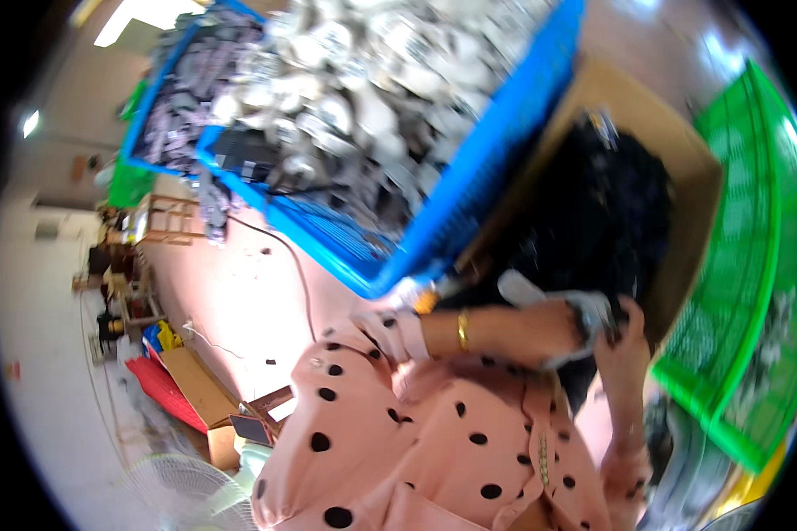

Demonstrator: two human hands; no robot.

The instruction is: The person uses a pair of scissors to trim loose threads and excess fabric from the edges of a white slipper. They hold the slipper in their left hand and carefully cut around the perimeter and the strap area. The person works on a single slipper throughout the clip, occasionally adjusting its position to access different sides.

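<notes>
At twelve o'clock, a blue plastic basket [483, 159] bears glossy white pieces [372, 115]; at three, green mesh crates [731, 177] flank a cardboard box [624, 88] of black material [593, 203]. Toward four, the left hand [591, 320] and right hand [629, 327] meet at a blurred dark piece [613, 335]; their grip I cannot tell.

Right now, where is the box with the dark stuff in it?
In the head view, the brown cardboard box is right of centre, between the big blue basket and the green basket.
</notes>
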